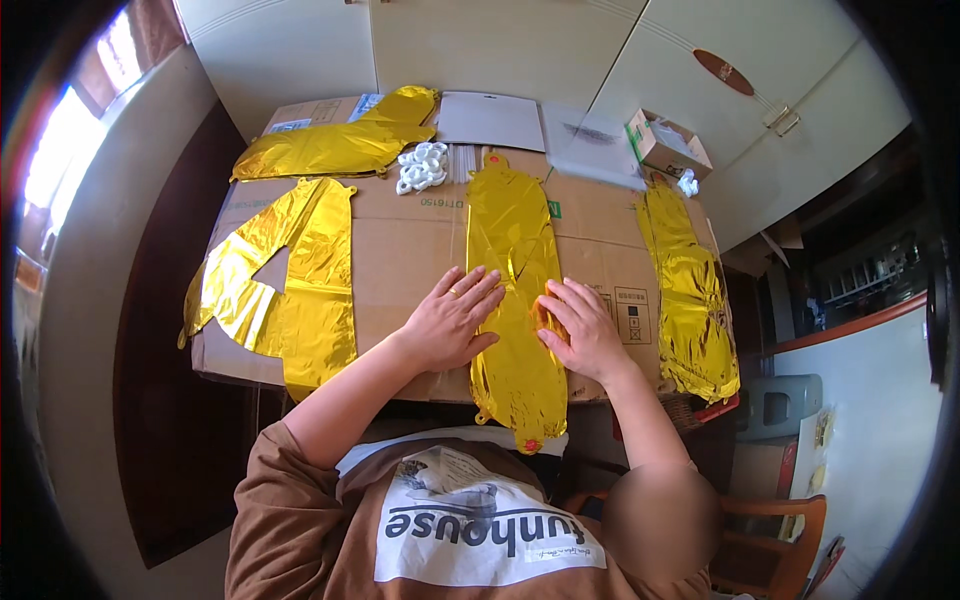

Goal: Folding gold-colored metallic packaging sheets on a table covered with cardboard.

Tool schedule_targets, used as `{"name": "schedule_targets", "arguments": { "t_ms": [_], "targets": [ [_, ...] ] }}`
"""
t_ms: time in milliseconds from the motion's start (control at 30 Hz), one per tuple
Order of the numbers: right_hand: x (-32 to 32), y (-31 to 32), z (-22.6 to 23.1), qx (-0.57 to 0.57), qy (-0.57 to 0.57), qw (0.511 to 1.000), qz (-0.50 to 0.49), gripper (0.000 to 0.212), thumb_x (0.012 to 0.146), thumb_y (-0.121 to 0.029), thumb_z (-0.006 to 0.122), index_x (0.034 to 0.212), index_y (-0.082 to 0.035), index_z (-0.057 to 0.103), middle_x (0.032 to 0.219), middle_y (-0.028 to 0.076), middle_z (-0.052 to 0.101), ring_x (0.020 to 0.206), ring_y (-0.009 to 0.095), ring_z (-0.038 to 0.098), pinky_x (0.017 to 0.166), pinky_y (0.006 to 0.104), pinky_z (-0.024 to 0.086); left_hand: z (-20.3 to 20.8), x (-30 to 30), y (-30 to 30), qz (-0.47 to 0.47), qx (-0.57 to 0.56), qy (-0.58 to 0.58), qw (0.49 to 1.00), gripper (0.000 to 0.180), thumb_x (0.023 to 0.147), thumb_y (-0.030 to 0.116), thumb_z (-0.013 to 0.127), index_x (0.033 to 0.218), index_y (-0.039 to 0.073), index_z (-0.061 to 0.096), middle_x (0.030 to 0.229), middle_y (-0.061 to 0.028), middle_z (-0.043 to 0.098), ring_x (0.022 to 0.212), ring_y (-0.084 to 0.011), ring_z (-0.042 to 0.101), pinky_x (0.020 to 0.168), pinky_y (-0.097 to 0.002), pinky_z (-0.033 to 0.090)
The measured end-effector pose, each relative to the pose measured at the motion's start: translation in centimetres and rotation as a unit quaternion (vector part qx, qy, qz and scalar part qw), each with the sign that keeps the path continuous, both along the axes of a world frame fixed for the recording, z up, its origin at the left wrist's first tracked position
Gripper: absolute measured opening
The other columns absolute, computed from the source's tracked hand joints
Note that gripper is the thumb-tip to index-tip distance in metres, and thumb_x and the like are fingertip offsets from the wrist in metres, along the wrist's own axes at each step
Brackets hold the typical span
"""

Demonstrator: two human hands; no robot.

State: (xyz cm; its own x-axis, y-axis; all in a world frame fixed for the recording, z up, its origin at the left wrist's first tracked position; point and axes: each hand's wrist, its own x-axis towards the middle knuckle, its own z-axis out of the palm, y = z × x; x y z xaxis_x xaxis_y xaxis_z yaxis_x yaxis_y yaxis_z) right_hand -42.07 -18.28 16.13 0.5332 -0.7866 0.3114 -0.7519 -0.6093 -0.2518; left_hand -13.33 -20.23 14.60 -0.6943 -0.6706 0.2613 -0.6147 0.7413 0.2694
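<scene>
A long, flat gold foil balloon lies in front of me, its lower end reaching over the table's near edge. My left hand rests palm down across the balloon's left edge, fingers stretched out. On the opposite edge, my right hand touches the foil with bent, slightly spread fingers. Neither hand grips anything. A looped, uninflated gold foil balloon is spread to the left. Another crumpled gold foil balloon lies along the right side. More folded gold foil sits at the far left.
Cardboard covers the table. Beyond the middle balloon are a heap of white plastic pieces, a pale flat sheet and a clear plastic bag. A small open box stands far right. Cabinets line the back.
</scene>
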Motion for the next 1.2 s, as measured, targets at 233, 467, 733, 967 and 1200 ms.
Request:
{"name": "schedule_targets", "arguments": {
  "t_ms": [233, 467, 733, 967, 1200],
  "targets": [
    [-0.1, 0.5, -0.1, -0.001, 0.012, 1.0, -0.02, 0.048, 0.092, -0.034, 0.071, 0.13, -0.006, 0.063, 0.143, 0.016, 0.056, 0.138, 0.037, 0.046, 0.117, 0.0523, 0.035, 0.3, -0.4, 0.1, 0.032, -0.009, -0.032, 0.999, 0.071, 0.097, 0.049, 0.06, 0.154, 0.01, 0.044, 0.163, -0.0195, 0.035, 0.153, -0.0429, 0.025, 0.124, -0.0572, 0.019],
    [-0.7, 0.8, 0.0, 0.003, 0.017, 0.999, -0.042, 0.048, 0.093, -0.034, 0.07, 0.132, -0.006, 0.063, 0.144, 0.016, 0.056, 0.138, 0.037, 0.046, 0.117, 0.0525, 0.035, -0.1, -1.4, -0.9, 0.014, 0.001, -0.03, 0.999, 0.072, 0.097, 0.051, 0.06, 0.155, 0.012, 0.042, 0.163, -0.0197, 0.035, 0.151, -0.044, 0.027, 0.124, -0.0572, 0.019],
    [-0.9, 0.6, 0.1, -0.003, 0.019, 0.999, -0.043, 0.047, 0.093, -0.033, 0.071, 0.13, -0.006, 0.064, 0.144, 0.015, 0.056, 0.137, 0.037, 0.047, 0.116, 0.0524, 0.036, 0.6, -0.8, -1.9, 0.021, -0.016, 0.005, 1.0, 0.074, 0.097, 0.05, 0.06, 0.155, 0.007, 0.042, 0.162, -0.0202, 0.036, 0.15, -0.0401, 0.032, 0.124, -0.0547, 0.022],
    [-1.1, 0.6, 0.8, -0.029, 0.006, 0.998, -0.046, 0.042, 0.093, -0.031, 0.07, 0.127, -0.006, 0.066, 0.141, 0.015, 0.06, 0.134, 0.035, 0.052, 0.116, 0.0536, 0.037, 0.2, -0.6, -2.6, 0.035, -0.028, -0.031, 0.999, 0.079, 0.095, 0.053, 0.061, 0.154, 0.003, 0.04, 0.161, -0.0204, 0.037, 0.149, -0.0378, 0.034, 0.124, -0.0533, 0.022],
    [1.0, 2.5, 2.1, -0.06, -0.023, 0.998, -0.012, 0.039, 0.094, -0.03, 0.07, 0.124, -0.006, 0.067, 0.14, 0.016, 0.061, 0.132, 0.034, 0.056, 0.115, 0.0536, 0.038, -0.4, -0.5, -2.9, 0.033, -0.03, -0.01, 0.999, 0.081, 0.095, 0.057, 0.059, 0.152, 0.002, 0.043, 0.158, -0.0201, 0.041, 0.15, -0.036, 0.034, 0.124, -0.0528, 0.023]
  ]
}}
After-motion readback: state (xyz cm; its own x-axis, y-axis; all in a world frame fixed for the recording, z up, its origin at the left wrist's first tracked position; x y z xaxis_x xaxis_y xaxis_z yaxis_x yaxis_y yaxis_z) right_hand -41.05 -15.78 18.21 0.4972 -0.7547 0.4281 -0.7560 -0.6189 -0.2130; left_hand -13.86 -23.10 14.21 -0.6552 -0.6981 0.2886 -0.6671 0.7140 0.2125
